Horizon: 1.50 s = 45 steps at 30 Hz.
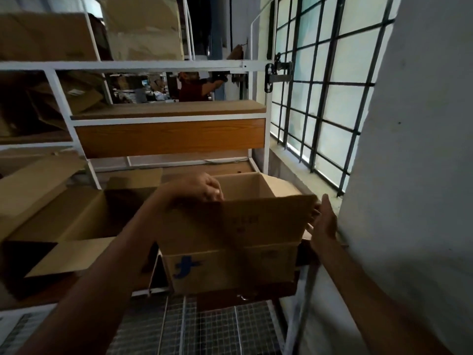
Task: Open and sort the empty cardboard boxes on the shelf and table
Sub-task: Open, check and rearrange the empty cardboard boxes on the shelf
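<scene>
An open cardboard box (230, 262) with a blue logo on its front stands on the low shelf in front of me, its near flap raised upright. My left hand (199, 188) curls over the top left edge of that flap and grips it. My right hand (323, 224) lies flat, fingers straight, against the box's right side by the flap's edge. The box's inside looks empty. To its left lies another open cardboard box (76, 226) with its flaps spread out.
A white metal shelf frame (163, 65) holds more cardboard boxes (51, 37) above and at the left. A barred window (320, 98) and a white wall (409, 175) close the right side. Wire mesh flooring (204, 326) lies below. A person (194, 85) works far behind the shelf.
</scene>
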Available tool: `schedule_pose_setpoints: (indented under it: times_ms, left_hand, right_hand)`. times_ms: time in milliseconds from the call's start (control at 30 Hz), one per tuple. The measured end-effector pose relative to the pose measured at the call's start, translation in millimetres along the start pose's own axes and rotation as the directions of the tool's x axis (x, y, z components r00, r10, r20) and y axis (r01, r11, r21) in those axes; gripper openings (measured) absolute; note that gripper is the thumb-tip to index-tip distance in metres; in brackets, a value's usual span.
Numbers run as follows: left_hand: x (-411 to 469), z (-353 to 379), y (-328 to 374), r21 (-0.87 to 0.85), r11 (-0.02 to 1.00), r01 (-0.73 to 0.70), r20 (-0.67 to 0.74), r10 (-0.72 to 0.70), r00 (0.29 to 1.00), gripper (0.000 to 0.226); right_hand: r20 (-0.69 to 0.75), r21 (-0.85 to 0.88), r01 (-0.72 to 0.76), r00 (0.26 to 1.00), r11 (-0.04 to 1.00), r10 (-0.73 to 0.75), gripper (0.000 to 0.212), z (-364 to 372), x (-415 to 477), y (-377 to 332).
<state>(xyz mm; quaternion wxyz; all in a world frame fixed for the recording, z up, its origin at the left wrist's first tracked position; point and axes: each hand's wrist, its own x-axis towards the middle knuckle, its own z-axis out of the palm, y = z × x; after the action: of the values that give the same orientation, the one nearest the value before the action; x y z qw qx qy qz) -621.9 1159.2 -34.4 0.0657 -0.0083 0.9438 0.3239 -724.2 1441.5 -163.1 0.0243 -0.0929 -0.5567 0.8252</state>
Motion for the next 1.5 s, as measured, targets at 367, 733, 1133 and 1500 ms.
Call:
schedule_pose_setpoints:
  times_ms: [367,733,1133,1500]
  left_hand:
    - [-32,124,-69,0.266,0.962,0.057,0.08,-0.081,0.993,0.064]
    - [-22,165,-124,0.559,0.798,0.225,-0.289,-0.067,0.955,0.056]
    - [53,171,-120,0.507,0.833,0.222,-0.392,-0.006,0.92,0.024]
    - [69,180,-129,0.47,0.856,0.216,-0.454,0.025,0.89,0.04]
  right_hand:
    - [0.472,-0.337,0.046,0.873,0.94,0.126,0.033,-77,-46,33]
    - [0.527,-0.775,0.58,0.812,0.25,-0.251,0.034,-29,-51,63]
    - [0.574,-0.812,0.579,0.766,-0.077,-0.289,0.036,-20,14,105]
    - [0.481,-0.871,0.478,0.781,-0.116,-0.398,0.046,-4,16,129]
